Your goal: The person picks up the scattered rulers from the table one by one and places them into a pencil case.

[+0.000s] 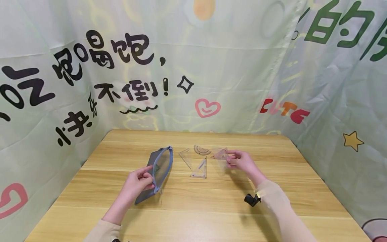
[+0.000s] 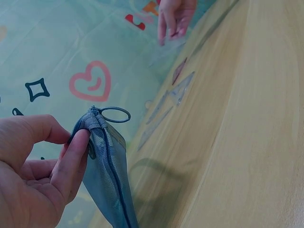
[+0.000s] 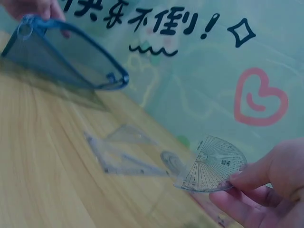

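Observation:
My left hand (image 1: 138,181) pinches the edge of a blue-grey zip pouch (image 1: 155,156), which stands tilted with its mouth gaping to the right. The left wrist view shows thumb and fingers at the zip end, beside a ring pull (image 2: 115,114). Over at the right, a clear semicircular protractor (image 3: 216,168) is pinched between the thumb and fingers of my right hand (image 1: 242,163). It is held above a pinkish transparent drawing piece (image 2: 179,71), which it partly covers in the head view.
Between the hands lie two clear set squares, a slim one (image 1: 185,158) and a wider one (image 1: 201,173), with another protractor (image 1: 202,150) behind them. The wooden table (image 1: 193,208) ends at a printed cloth wall (image 1: 181,114).

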### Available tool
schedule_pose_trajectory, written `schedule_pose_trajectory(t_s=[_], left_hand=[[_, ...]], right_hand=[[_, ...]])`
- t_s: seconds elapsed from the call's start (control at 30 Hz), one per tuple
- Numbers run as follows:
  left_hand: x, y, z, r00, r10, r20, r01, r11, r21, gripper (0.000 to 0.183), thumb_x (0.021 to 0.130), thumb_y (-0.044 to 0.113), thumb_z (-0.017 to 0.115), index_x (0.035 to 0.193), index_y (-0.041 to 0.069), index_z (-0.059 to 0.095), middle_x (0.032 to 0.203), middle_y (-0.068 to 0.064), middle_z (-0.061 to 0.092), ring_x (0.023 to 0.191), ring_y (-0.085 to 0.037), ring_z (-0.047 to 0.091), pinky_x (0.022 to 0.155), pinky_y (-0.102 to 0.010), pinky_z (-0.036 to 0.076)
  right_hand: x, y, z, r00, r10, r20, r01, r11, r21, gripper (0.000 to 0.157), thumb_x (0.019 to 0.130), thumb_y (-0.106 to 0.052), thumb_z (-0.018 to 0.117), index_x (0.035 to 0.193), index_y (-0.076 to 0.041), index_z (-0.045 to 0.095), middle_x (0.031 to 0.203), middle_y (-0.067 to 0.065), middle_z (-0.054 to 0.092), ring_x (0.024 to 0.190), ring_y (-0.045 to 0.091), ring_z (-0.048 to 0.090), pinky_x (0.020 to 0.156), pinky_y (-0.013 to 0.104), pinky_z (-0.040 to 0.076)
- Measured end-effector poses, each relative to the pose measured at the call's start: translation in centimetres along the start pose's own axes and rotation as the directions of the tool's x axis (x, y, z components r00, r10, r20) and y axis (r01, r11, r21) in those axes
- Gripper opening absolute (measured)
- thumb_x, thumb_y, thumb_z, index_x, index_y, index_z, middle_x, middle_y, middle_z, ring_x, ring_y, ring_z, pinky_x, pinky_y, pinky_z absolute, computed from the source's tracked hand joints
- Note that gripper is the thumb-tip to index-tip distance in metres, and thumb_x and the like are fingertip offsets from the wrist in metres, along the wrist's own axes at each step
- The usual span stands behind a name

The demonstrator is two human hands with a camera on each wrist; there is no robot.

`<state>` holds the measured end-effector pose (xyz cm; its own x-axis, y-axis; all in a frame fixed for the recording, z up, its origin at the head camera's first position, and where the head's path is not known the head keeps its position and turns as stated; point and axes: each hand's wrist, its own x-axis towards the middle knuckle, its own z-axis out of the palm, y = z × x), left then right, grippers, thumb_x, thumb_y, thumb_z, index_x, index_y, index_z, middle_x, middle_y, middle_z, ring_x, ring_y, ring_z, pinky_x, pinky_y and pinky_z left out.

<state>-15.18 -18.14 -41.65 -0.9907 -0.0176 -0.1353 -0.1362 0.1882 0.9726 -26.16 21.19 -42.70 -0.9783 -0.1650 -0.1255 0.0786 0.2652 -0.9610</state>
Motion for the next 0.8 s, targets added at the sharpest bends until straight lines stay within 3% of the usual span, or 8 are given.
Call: schedule_pose_trajectory(t_s=[0.23, 0.4, 0.8], left_hand=[[0.0, 0.0, 0.0, 1.0, -0.002, -0.001, 0.002, 1.0, -0.006, 0.056, 0.089, -0.003, 0.057, 0.143, -0.006, 0.044, 0.088, -0.001, 0.052, 0.076, -0.008, 0.06, 0.071, -0.019, 0.061], [0.0, 0.0, 0.0, 1.0, -0.001, 0.0, 0.001, 1.0, -0.005, 0.057, 0.089, -0.003, 0.057, 0.144, -0.006, 0.044, 0.089, -0.001, 0.052, 0.077, -0.009, 0.06, 0.072, -0.019, 0.061], [0.0, 0.0, 0.1, 1.0, 0.007, 0.001, -0.007, 1.0, -0.001, 0.056, 0.089, -0.003, 0.057, 0.144, -0.006, 0.044, 0.088, -0.001, 0.051, 0.077, -0.008, 0.059, 0.072, -0.019, 0.061]], right_hand=[[0.6, -1.0, 1.4, 1.0, 0.014, 0.021, -0.015, 0.999, 0.037, 0.047, 0.095, 0.003, 0.056, 0.141, 0.008, 0.046, 0.097, 0.007, 0.063, 0.085, 0.011, 0.069, 0.085, 0.03, 0.063], [1.1, -1.6, 2.4, 0.999, 0.004, 0.037, -0.005, 1.0, 0.03, 0.046, 0.095, 0.002, 0.057, 0.141, 0.006, 0.048, 0.1, 0.01, 0.064, 0.087, 0.012, 0.069, 0.09, 0.036, 0.061], [1.7, -2.8, 4.8, 0.996, -0.007, 0.085, -0.001, 0.996, 0.09, 0.048, 0.095, 0.005, 0.055, 0.142, 0.008, 0.045, 0.114, 0.023, 0.061, 0.09, 0.015, 0.069, 0.092, 0.035, 0.061]])
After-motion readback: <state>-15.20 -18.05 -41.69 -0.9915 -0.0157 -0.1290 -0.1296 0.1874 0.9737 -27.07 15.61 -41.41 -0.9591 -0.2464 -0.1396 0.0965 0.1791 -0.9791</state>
